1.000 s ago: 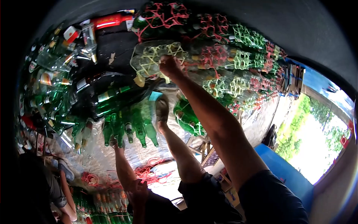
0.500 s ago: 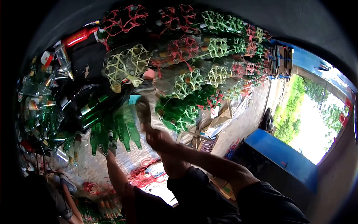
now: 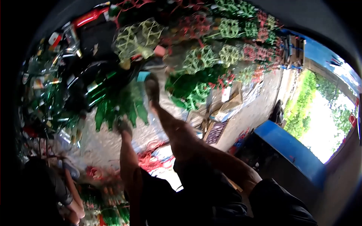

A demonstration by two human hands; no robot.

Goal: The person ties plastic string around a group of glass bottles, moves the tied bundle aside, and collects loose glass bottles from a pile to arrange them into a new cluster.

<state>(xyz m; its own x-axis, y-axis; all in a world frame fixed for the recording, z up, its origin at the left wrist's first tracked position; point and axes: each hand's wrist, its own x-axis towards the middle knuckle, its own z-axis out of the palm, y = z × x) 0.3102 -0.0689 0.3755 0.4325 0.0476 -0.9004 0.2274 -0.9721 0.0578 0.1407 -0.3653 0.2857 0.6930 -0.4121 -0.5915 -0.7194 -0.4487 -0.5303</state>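
Several green glass bottles (image 3: 105, 98) lie side by side on the pale floor covering, their necks toward me. At the end of a forearm, my left hand (image 3: 123, 126) is among these necks. It is blurred, and whether its fingers are closed round a neck does not show. A shoe (image 3: 152, 87) stands just right of the bottles. My right hand (image 3: 184, 131) overlaps my bent right leg near the shin. Its fingers are smeared by motion and merge with the leg, with nothing visible in them.
Bundles of bottles tied with green and red strips (image 3: 201, 58) fill the back. Loose bottles (image 3: 45, 101) pile up at left. Red strips (image 3: 151, 158) lie near my legs. A blue-topped box (image 3: 290, 147) stands at right. Another person's leg (image 3: 73, 196) shows at lower left.
The view has shifted, so the bottles and shoe sit higher in it. My right hand has drawn back from near the ankle, up along the leg. My left hand stays by the bottle necks.
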